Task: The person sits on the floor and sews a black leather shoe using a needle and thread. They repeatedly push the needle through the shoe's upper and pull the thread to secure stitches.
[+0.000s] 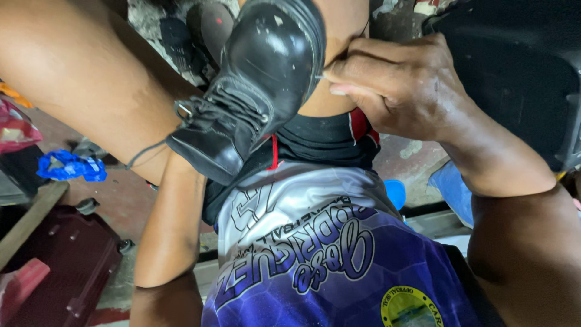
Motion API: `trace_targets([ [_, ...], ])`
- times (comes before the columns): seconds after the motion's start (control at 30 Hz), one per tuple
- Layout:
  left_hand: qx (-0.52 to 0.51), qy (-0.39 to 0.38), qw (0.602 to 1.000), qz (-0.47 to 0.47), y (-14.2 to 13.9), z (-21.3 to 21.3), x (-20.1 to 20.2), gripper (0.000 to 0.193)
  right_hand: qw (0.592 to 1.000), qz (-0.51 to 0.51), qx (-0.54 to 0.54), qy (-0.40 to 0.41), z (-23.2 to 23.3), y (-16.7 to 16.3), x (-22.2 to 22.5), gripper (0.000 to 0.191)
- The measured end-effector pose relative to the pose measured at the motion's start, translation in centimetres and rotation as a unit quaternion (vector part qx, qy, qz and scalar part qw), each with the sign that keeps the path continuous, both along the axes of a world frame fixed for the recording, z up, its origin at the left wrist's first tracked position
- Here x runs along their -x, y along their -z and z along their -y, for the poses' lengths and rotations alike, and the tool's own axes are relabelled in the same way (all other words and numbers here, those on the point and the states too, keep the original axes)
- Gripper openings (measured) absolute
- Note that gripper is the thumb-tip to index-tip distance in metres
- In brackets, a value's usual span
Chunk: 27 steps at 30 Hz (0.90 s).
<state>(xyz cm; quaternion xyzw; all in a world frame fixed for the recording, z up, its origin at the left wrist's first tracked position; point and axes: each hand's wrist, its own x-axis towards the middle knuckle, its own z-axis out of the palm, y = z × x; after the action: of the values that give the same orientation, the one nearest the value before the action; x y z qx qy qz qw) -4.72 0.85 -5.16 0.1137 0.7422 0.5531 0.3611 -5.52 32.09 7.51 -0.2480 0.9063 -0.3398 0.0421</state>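
Observation:
A worn black lace-up shoe (254, 79) stands tilted on my lap, toe up, between my bare thighs. My right hand (393, 85) is closed beside the toe, its fingertips pinching a thin metal needle (320, 76) that touches the edge of the sole. My left forearm (172, 230) rises from below and ends at the shoe's heel and opening. The left hand itself is hidden behind or inside the shoe. A loose black lace (145, 154) hangs off the shoe towards the left.
A dark red suitcase (66, 266) lies on the floor at lower left, with a wooden plank (27, 224) and a blue plastic bag (69, 166) near it. A black chair (520, 72) stands at upper right. Dark sandals (200, 30) lie on the floor ahead.

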Motion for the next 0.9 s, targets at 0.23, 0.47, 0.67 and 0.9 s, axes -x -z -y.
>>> trace_targets([
  [0.23, 0.01, -0.022, 0.999, -0.028, 0.2, -0.4, -1.2, 0.016, 0.994, -0.088, -0.056, 0.042, 2.1, 2.4, -2.4, 0.012],
  [0.47, 0.005, -0.017, 0.999, -0.048, 0.3, -1.7, -1.8, 0.016, 0.986, -0.071, -0.123, 0.082, 2.6, 2.0, -4.0, 0.017],
  [0.67, 0.02, -0.027, 0.998, -0.052, 0.0, -1.3, -2.1, 0.016, 0.986, -0.124, -0.088, 0.072, 0.7, 4.0, -3.8, 0.02],
  [0.9, 0.025, -0.029, 0.998, -0.05, 0.3, -0.8, -2.7, 0.016, 0.96, -0.21, -0.144, 0.117, -1.2, 5.4, -2.2, 0.059],
])
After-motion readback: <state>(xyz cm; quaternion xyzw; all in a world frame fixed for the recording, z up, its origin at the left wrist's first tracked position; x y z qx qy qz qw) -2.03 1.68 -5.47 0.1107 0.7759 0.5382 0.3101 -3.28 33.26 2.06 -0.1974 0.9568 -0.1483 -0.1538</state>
